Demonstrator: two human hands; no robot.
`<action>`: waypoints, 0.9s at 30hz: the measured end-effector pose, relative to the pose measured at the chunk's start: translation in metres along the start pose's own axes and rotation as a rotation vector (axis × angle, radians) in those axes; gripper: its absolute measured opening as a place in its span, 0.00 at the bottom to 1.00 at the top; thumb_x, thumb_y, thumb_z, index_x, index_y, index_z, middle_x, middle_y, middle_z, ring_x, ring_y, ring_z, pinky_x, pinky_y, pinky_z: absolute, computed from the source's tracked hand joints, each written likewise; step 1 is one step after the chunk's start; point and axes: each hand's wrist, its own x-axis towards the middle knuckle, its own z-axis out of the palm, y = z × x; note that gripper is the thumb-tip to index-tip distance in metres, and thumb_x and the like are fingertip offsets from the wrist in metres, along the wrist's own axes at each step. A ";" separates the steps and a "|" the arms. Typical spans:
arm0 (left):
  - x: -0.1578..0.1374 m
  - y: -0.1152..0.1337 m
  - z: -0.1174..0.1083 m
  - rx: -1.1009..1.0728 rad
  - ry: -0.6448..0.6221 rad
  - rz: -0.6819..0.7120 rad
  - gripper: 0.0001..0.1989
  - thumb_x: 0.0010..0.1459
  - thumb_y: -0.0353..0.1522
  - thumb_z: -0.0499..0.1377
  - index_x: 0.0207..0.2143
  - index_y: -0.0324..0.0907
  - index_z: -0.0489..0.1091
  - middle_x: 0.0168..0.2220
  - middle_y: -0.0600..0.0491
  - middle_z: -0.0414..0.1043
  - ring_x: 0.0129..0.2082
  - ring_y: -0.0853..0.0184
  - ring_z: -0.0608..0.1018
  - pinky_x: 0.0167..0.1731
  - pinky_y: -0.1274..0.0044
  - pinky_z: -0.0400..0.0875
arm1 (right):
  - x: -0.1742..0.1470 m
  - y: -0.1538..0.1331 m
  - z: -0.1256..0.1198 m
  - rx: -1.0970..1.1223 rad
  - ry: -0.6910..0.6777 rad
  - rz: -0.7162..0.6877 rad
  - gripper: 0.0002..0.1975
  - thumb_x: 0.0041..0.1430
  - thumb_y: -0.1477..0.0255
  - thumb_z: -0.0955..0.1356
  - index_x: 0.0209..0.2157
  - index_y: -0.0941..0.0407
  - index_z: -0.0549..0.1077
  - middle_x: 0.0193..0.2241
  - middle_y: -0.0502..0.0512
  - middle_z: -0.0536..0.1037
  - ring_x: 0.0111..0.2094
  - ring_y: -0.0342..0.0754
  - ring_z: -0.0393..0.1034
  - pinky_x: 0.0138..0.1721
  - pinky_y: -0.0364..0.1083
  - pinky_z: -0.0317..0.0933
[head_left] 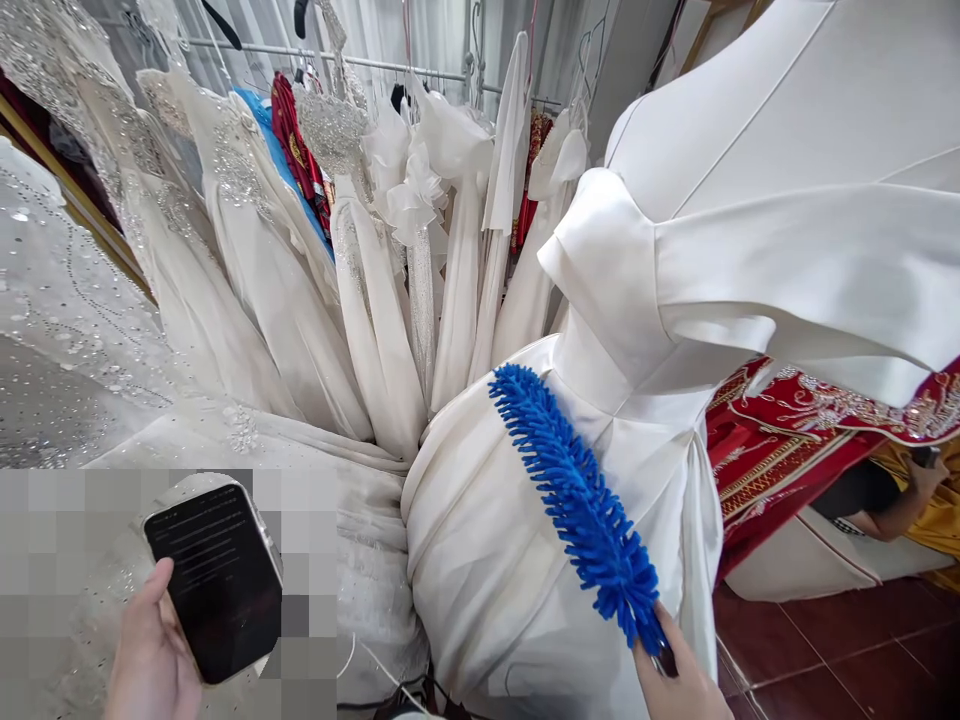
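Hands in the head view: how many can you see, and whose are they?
3. The person's left hand holds a phone at lower left; their right hand grips a blue duster at the bottom; another person's hand shows at far right. Others may be hidden.

You can read nothing here. The phone in your left hand shows lines of text, too small and faint to make out

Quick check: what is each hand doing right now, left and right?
Left hand: closed around a dark smartphone, screen facing up.
Right hand: closed on the handle of a blue microfiber duster lying against the white satin gown.
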 end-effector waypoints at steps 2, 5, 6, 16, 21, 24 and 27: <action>0.000 -0.001 0.000 -0.042 -0.013 0.026 0.15 0.55 0.46 0.55 0.44 0.63 0.73 0.53 0.82 0.71 0.66 0.71 0.57 0.58 0.82 0.64 | 0.001 0.001 -0.004 0.032 0.044 0.013 0.32 0.54 0.56 0.61 0.57 0.56 0.68 0.36 0.63 0.83 0.39 0.67 0.77 0.33 0.56 0.69; 0.003 -0.004 0.000 -0.053 -0.058 0.070 0.20 0.48 0.49 0.59 0.45 0.59 0.74 0.50 0.77 0.74 0.67 0.63 0.56 0.59 0.76 0.66 | 0.002 0.001 -0.008 0.029 0.073 0.034 0.33 0.52 0.56 0.61 0.57 0.58 0.68 0.36 0.64 0.83 0.39 0.69 0.77 0.33 0.57 0.69; 0.005 -0.005 0.000 -0.064 -0.059 0.060 0.21 0.48 0.49 0.59 0.44 0.57 0.75 0.50 0.75 0.75 0.67 0.62 0.55 0.59 0.75 0.66 | 0.001 0.000 -0.009 0.019 0.071 0.036 0.33 0.52 0.56 0.61 0.57 0.57 0.68 0.36 0.64 0.83 0.38 0.69 0.77 0.34 0.58 0.69; 0.007 0.000 -0.002 -0.097 -0.040 -0.057 0.18 0.54 0.51 0.52 0.40 0.58 0.75 0.39 0.74 0.80 0.60 0.65 0.68 0.57 0.78 0.67 | -0.003 -0.003 -0.009 0.010 0.061 0.041 0.34 0.51 0.56 0.61 0.57 0.57 0.68 0.37 0.65 0.83 0.38 0.69 0.77 0.33 0.58 0.68; 0.010 -0.002 0.000 -0.096 -0.072 -0.071 0.21 0.52 0.51 0.54 0.45 0.58 0.74 0.46 0.74 0.77 0.62 0.62 0.66 0.57 0.77 0.67 | -0.003 -0.009 -0.011 0.021 0.050 0.065 0.35 0.50 0.55 0.59 0.57 0.57 0.67 0.40 0.65 0.82 0.39 0.70 0.76 0.36 0.59 0.67; 0.009 -0.001 0.003 -0.085 -0.086 -0.082 0.22 0.55 0.50 0.52 0.49 0.58 0.71 0.49 0.73 0.76 0.64 0.65 0.62 0.60 0.78 0.61 | -0.005 -0.017 -0.014 0.031 0.040 0.082 0.37 0.49 0.54 0.58 0.58 0.58 0.66 0.41 0.66 0.82 0.41 0.71 0.75 0.37 0.59 0.67; 0.009 -0.002 0.004 -0.078 -0.064 -0.048 0.22 0.57 0.48 0.52 0.53 0.59 0.68 0.57 0.73 0.70 0.66 0.69 0.58 0.64 0.80 0.51 | -0.006 -0.022 -0.016 0.029 0.039 0.113 0.39 0.48 0.54 0.57 0.58 0.59 0.66 0.41 0.67 0.81 0.42 0.73 0.74 0.38 0.60 0.66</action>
